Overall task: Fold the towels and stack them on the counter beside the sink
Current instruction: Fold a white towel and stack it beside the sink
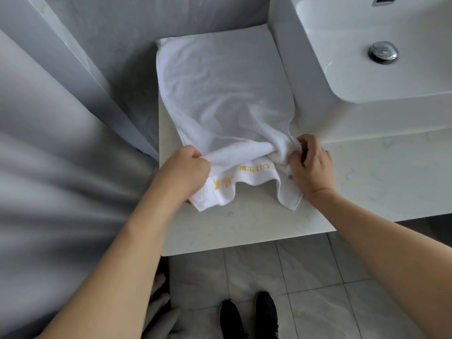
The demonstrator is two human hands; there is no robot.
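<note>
Now both hands, left hand [189,167] and right hand [309,165], clench the towel [220,94]'s near edge, likely to fold it toward the counter [244,228]'s far edge.

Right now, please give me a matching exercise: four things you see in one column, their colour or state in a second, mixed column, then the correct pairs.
Things:
1. towel
2. lettering
3. drain plug
4. shoes

Colour or state:
A. black, on the floor tiles
B. white, gripped by the left hand and right hand
C. shiny metal, in the sink
D. yellow, on the towel's near edge

Pairs: 1-B, 2-D, 3-C, 4-A
</note>
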